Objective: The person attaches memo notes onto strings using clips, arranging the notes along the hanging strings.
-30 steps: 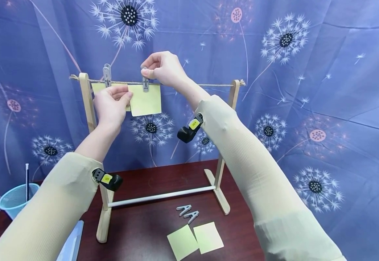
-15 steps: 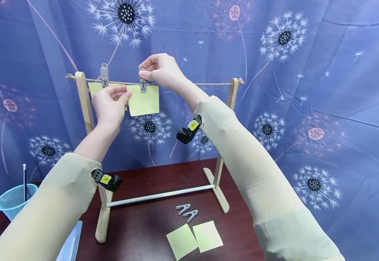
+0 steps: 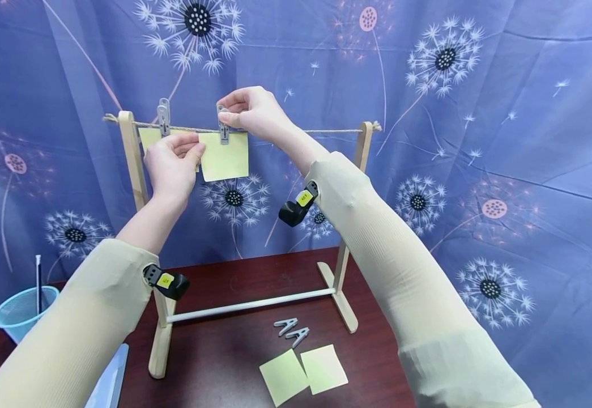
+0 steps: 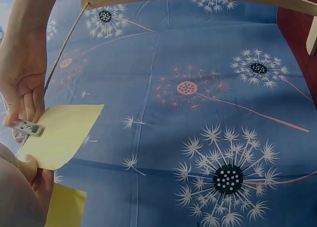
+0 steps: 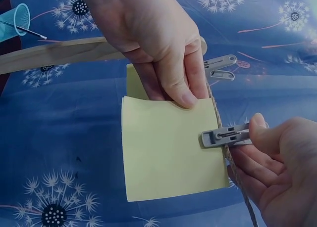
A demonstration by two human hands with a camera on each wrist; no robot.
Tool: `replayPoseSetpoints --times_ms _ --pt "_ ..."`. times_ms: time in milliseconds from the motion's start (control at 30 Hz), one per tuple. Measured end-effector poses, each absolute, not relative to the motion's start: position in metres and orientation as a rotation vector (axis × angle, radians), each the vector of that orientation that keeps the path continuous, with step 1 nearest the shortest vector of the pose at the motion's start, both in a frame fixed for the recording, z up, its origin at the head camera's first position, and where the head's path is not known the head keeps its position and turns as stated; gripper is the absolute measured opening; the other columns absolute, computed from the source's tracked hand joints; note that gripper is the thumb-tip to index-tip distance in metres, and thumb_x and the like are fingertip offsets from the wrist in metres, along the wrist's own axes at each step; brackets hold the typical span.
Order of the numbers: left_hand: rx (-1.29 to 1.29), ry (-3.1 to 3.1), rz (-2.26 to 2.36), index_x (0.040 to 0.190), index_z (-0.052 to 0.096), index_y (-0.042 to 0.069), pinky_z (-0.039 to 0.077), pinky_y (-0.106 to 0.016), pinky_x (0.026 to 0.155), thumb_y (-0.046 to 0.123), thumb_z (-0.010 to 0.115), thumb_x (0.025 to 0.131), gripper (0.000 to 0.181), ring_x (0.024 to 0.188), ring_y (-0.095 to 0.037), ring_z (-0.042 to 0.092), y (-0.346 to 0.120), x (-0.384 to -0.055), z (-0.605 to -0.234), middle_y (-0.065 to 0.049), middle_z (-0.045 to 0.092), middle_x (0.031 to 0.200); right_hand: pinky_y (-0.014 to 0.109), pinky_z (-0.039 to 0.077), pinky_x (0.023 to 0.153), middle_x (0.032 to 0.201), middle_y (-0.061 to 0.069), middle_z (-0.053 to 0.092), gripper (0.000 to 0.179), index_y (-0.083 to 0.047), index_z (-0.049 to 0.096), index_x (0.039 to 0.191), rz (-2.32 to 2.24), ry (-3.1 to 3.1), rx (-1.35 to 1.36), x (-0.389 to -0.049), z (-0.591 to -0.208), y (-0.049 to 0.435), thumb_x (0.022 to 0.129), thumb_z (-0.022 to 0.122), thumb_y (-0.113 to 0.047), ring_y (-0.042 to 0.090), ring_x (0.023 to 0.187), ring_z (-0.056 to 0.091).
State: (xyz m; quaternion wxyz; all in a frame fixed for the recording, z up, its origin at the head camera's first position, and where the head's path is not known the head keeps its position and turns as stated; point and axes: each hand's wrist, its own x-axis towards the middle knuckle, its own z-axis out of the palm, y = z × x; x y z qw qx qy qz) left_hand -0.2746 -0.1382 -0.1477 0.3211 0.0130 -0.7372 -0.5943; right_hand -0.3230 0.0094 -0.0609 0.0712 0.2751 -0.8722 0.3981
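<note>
A yellow sticky note (image 3: 226, 161) hangs at the rope (image 3: 301, 131), its top edge under a grey clothespin (image 5: 218, 138). My right hand (image 3: 257, 112) pinches that clothespin's upper end between thumb and fingers. At the note's left edge, my left hand (image 3: 172, 164) pinches the paper between thumb and fingers. Behind the left hand another yellow note (image 3: 149, 137) hangs from a second grey clothespin (image 3: 164, 116), partly hidden by the hand. In the right wrist view the clothespin's jaws overlap both note and rope.
The rope runs between the posts of a wooden stand (image 3: 349, 226) with a white lower bar (image 3: 250, 306). Two grey clothespins (image 3: 292, 331) and two yellow notes (image 3: 303, 371) lie on the dark red table (image 3: 209, 362). A blue mesh cup (image 3: 17, 314) with a pencil stands left.
The view has shifted slightly. Both hands keep their holds on the note and clothespin, with hardly any movement.
</note>
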Motion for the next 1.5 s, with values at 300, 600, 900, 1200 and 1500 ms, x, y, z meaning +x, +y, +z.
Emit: replayPoseSetpoints --times_ms 300,600,900,1200,1500 --pt "0.018 -1.934 -1.554 0.117 0.070 0.001 0.054 -0.018 0.086 0.012 0.067 0.093 0.027 0.092 -0.005 0.067 -0.138 -0.272 -0.148 -0.017 0.070 0.117 0.015 0.049 0.090 0.126 0.007 0.067 0.041 -0.009 0.061 0.132 1.217 -2.610 0.850 -0.323 -0.063 0.011 0.094 0.066 -0.022 0.009 0.112 0.062" --pt "0.011 -1.937 -1.540 0.119 0.070 0.003 0.054 -0.019 0.088 0.013 0.069 0.091 0.029 0.099 -0.010 0.068 -0.140 -0.268 -0.146 -0.016 0.070 0.118 0.016 0.050 0.090 0.128 0.006 0.066 0.044 -0.008 0.059 0.134 1.219 -2.566 0.895 -0.322 -0.064 0.013 0.094 0.066 -0.024 0.009 0.115 0.062" --pt "-0.017 -1.894 -1.570 0.118 0.070 0.003 0.054 -0.017 0.085 0.014 0.070 0.090 0.030 0.091 -0.001 0.067 -0.140 -0.266 -0.147 -0.015 0.070 0.117 0.015 0.049 0.091 0.128 0.009 0.065 0.048 -0.007 0.057 0.135 1.320 -2.518 0.908 -0.318 -0.061 0.013 0.091 0.070 -0.019 0.011 0.114 0.063" --pt "-0.041 -1.803 -1.672 0.115 0.072 0.003 0.053 -0.015 0.083 0.012 0.075 0.085 0.031 0.084 0.003 0.067 -0.144 -0.259 -0.148 -0.002 0.076 0.103 0.014 0.049 0.091 0.132 0.009 0.062 0.052 -0.005 0.053 0.138 1.415 -2.429 1.008 -0.318 -0.065 0.017 0.091 0.070 -0.016 0.011 0.116 0.062" --pt "-0.044 -1.699 -1.788 0.112 0.072 0.000 0.052 -0.012 0.075 0.006 0.076 0.083 0.029 0.080 0.001 0.067 -0.150 -0.251 -0.161 0.014 0.070 0.080 0.019 0.050 0.094 0.126 0.016 0.064 0.044 0.002 0.056 0.132 1.519 -2.195 1.122 -0.310 -0.076 0.032 0.090 0.068 -0.007 0.015 0.111 0.064"
